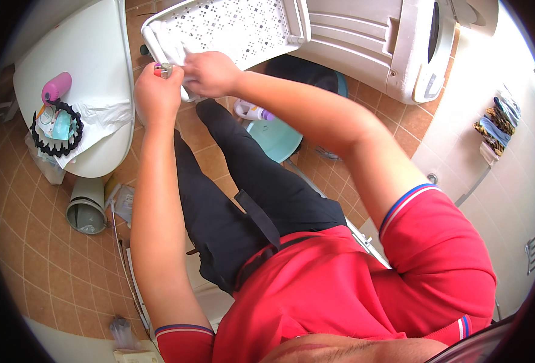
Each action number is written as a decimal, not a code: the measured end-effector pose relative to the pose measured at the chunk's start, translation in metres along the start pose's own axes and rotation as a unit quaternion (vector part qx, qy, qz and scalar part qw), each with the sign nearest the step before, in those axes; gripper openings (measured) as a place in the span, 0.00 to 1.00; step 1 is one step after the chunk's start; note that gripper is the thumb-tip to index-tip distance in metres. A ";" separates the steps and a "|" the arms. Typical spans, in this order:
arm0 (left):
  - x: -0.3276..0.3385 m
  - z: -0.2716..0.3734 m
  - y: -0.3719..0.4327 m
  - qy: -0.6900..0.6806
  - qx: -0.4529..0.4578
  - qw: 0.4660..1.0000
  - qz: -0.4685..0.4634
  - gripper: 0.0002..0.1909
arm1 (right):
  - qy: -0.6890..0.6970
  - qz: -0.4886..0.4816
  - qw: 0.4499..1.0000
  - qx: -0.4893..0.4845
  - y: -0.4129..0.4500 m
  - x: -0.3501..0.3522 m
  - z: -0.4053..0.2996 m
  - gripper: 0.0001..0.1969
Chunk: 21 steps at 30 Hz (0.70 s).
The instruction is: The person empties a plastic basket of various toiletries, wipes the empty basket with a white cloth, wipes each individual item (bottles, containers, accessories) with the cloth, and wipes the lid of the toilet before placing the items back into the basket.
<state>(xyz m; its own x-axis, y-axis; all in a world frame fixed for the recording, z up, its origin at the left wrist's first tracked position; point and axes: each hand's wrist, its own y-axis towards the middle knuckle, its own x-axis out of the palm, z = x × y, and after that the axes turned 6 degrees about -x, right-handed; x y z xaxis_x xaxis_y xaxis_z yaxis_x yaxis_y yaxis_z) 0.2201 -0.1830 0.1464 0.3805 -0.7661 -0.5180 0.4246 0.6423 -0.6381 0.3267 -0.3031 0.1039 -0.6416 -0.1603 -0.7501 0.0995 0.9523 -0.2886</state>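
My left hand [157,97] is closed around what looks like a pocket lighter [165,70], whose metal top and red part stick out above the fist. Close on its right, my right hand [215,72] is blurred, with the fingers bent towards the left hand. Something whitish lies by the right fingertips, and I cannot tell whether they grip it. Both hands are over the near left corner of a white-framed stand [226,56] with a dotted top [249,27].
At the left a white rounded surface [99,59] holds a pink bottle [57,86], a black toothed headband [79,122] and tissue [108,120]. Below it lies a bin [86,213]. A detergent bottle [249,110] and blue basin [276,136] are beside my legs. A washing machine [362,45] stands at upper right.
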 end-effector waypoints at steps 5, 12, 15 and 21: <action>-0.008 -0.010 -0.002 0.017 0.017 0.999 0.028 0.13 | 0.029 -0.235 0.971 0.017 -0.047 -0.061 0.079 0.19; -0.013 -0.001 0.026 -0.006 0.042 0.998 0.052 0.15 | -0.114 0.087 0.952 0.269 0.012 -0.057 0.059 0.15; -0.017 -0.002 0.038 -0.029 0.068 0.997 0.017 0.15 | -0.014 0.160 0.983 0.086 0.018 -0.015 0.008 0.16; -0.023 -0.018 0.022 0.052 0.061 0.997 0.005 0.16 | 0.002 -0.128 0.982 0.136 -0.027 -0.041 0.025 0.16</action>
<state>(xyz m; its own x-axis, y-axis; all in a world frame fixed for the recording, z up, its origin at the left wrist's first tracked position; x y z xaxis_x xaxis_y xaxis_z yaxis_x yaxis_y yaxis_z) 0.2064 -0.1515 0.1341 0.2999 -0.7537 -0.5848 0.5207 0.6429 -0.5617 0.3692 -0.3285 0.1275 -0.6747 -0.3838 -0.6304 0.1346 0.7758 -0.6164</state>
